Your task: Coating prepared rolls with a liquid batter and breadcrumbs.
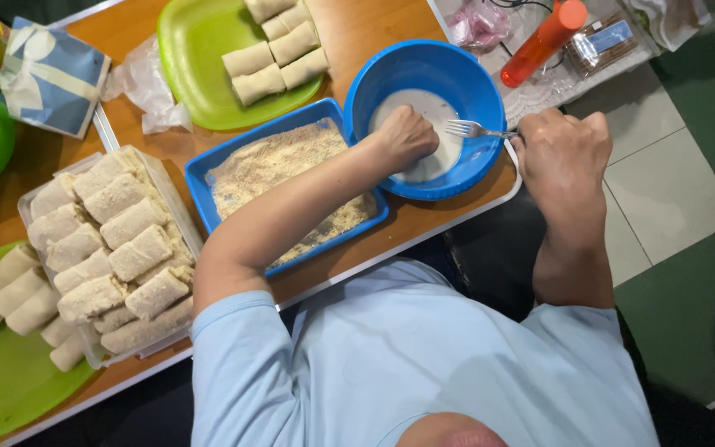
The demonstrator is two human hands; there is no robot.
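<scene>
Tabletop: right grip (562,149) fisted w/ fork (475,130)

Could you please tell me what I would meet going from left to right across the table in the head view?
Clear container of breaded rolls → blue tray of crumbs → blue bowl of batter → fork → orange bottle.

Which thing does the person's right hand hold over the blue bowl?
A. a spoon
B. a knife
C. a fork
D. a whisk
C: the right hand grips a metal fork whose tines reach over the white batter in the blue bowl, while the left hand is in the bowl.
</scene>
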